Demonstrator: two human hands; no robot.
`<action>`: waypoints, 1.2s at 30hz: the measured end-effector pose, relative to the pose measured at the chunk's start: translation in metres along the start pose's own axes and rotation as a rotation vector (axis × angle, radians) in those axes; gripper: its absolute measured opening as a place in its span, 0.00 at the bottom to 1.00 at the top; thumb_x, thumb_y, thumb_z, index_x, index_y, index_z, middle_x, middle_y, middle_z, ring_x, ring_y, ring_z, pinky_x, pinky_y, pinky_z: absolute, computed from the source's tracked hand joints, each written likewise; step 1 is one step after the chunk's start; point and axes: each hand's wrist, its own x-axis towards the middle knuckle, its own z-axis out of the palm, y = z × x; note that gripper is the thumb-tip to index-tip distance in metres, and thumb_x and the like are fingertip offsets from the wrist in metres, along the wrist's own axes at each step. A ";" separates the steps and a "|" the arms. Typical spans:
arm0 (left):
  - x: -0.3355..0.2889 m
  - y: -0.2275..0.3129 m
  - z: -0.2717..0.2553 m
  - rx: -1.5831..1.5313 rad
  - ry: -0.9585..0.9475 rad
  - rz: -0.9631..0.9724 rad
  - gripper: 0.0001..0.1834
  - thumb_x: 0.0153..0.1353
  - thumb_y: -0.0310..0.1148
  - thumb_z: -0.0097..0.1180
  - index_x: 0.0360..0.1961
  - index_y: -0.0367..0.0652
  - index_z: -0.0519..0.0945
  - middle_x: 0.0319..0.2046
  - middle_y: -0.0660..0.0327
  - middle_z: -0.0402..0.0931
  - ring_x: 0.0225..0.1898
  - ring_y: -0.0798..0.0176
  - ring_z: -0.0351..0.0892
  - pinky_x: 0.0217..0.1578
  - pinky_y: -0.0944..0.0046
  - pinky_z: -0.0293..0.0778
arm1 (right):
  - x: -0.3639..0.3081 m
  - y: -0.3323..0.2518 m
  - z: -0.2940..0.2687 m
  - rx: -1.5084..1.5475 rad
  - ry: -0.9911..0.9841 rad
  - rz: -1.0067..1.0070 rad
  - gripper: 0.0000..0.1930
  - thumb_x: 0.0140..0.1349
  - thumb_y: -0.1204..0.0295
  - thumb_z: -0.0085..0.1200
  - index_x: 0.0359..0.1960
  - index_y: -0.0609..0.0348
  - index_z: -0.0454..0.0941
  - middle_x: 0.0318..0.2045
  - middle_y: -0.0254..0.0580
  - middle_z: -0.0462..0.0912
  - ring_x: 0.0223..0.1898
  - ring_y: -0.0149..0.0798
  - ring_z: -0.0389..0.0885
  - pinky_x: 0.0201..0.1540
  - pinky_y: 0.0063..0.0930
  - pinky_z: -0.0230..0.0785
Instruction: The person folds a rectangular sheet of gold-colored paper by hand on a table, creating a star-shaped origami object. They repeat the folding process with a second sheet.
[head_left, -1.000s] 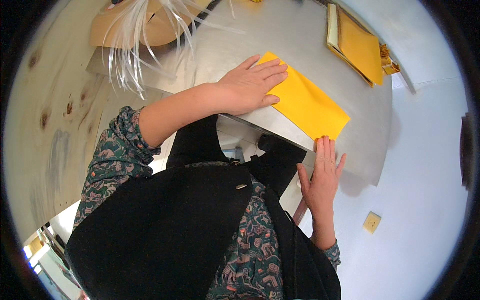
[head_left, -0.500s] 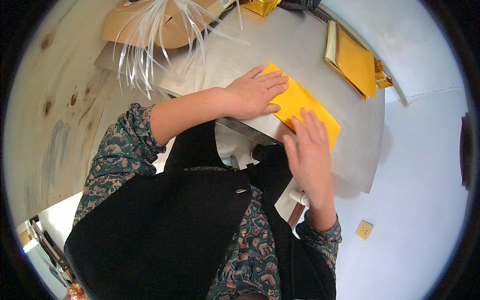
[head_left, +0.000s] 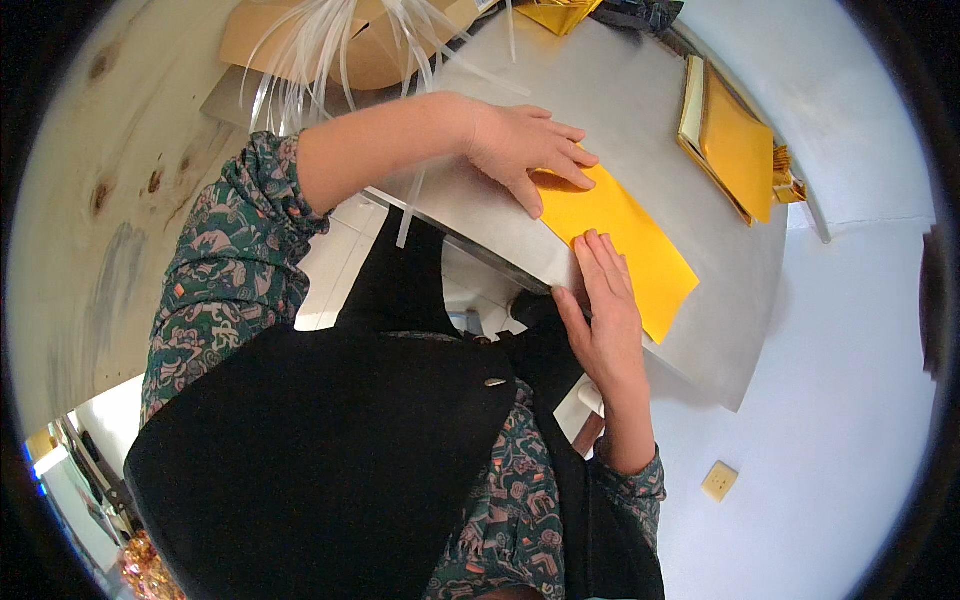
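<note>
A folded strip of golden-yellow paper [head_left: 635,240] lies slantwise on the grey metal tabletop [head_left: 560,90], close to its near edge. Over the strip's far left end, my left hand [head_left: 525,150] is spread, fingertips and thumb at the paper. My right hand [head_left: 605,305] rests with its fingers stretched out on the strip's near edge, about midway along; its thumb sits apart, by the table's edge. Neither hand grips anything.
Translucent plastic strips [head_left: 345,50] hang over a brown cardboard box [head_left: 285,45] at the far left. A stack of yellow paper [head_left: 735,140] stands against the wall on the right. More folded golden paper [head_left: 560,15] lies at the back.
My right hand has drawn back toward the near edge of the yellow paper. My left hand has lifted its palm and arched its fingers. The view has shifted slightly.
</note>
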 end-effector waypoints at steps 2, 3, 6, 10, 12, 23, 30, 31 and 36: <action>0.003 -0.006 -0.008 -0.014 -0.056 0.023 0.45 0.61 0.47 0.71 0.79 0.63 0.65 0.82 0.62 0.52 0.83 0.51 0.43 0.80 0.42 0.44 | 0.001 -0.001 -0.002 0.000 -0.009 0.001 0.33 0.65 0.68 0.66 0.70 0.62 0.72 0.71 0.58 0.72 0.75 0.58 0.66 0.78 0.51 0.55; 0.005 -0.008 -0.012 -0.023 -0.084 0.044 0.45 0.61 0.46 0.71 0.79 0.64 0.65 0.82 0.62 0.52 0.83 0.51 0.43 0.80 0.43 0.45 | 0.001 -0.002 -0.003 0.001 -0.010 -0.001 0.33 0.64 0.68 0.67 0.70 0.62 0.72 0.71 0.58 0.71 0.75 0.57 0.66 0.78 0.51 0.55; 0.008 -0.014 -0.022 -0.035 -0.145 0.100 0.46 0.60 0.42 0.72 0.79 0.64 0.65 0.82 0.60 0.51 0.83 0.51 0.43 0.79 0.45 0.48 | 0.002 -0.004 -0.005 -0.010 -0.016 -0.010 0.32 0.65 0.67 0.67 0.70 0.62 0.73 0.71 0.58 0.72 0.75 0.57 0.66 0.78 0.49 0.56; 0.010 -0.009 -0.027 0.003 -0.201 0.059 0.48 0.56 0.39 0.73 0.78 0.64 0.66 0.83 0.60 0.49 0.83 0.50 0.44 0.78 0.46 0.51 | 0.008 -0.009 -0.013 -0.081 -0.019 -0.028 0.29 0.66 0.64 0.65 0.67 0.59 0.76 0.67 0.56 0.76 0.69 0.57 0.71 0.72 0.47 0.63; 0.010 -0.006 -0.029 0.014 -0.214 0.057 0.48 0.55 0.38 0.74 0.78 0.63 0.66 0.83 0.60 0.49 0.83 0.50 0.43 0.78 0.46 0.51 | 0.017 -0.012 -0.016 -0.109 -0.017 -0.077 0.27 0.66 0.63 0.64 0.66 0.57 0.78 0.62 0.53 0.78 0.63 0.56 0.74 0.68 0.46 0.67; 0.014 -0.004 -0.023 0.035 -0.222 0.082 0.49 0.55 0.39 0.74 0.78 0.63 0.66 0.83 0.59 0.50 0.83 0.48 0.43 0.77 0.43 0.54 | 0.064 -0.002 0.010 -0.031 0.073 -0.352 0.15 0.64 0.67 0.65 0.51 0.54 0.85 0.45 0.44 0.80 0.48 0.50 0.77 0.56 0.41 0.72; 0.015 -0.004 -0.020 0.013 -0.238 0.062 0.48 0.54 0.39 0.74 0.77 0.65 0.67 0.82 0.59 0.50 0.83 0.48 0.44 0.76 0.41 0.54 | 0.095 0.005 0.020 0.360 -0.070 0.288 0.13 0.60 0.66 0.70 0.31 0.59 0.78 0.27 0.42 0.80 0.30 0.41 0.80 0.37 0.35 0.74; 0.014 -0.004 -0.020 0.011 -0.237 0.056 0.48 0.54 0.39 0.74 0.77 0.65 0.67 0.82 0.60 0.50 0.83 0.48 0.44 0.76 0.41 0.54 | 0.096 0.003 0.019 0.319 -0.082 0.288 0.13 0.60 0.65 0.70 0.31 0.59 0.78 0.26 0.42 0.81 0.29 0.41 0.81 0.36 0.35 0.74; 0.012 0.003 -0.017 0.011 -0.209 0.055 0.48 0.53 0.38 0.76 0.76 0.66 0.68 0.82 0.60 0.52 0.83 0.49 0.44 0.76 0.41 0.54 | 0.093 -0.006 0.009 0.226 -0.145 0.406 0.17 0.57 0.58 0.71 0.28 0.58 0.79 0.22 0.42 0.83 0.26 0.40 0.83 0.34 0.36 0.76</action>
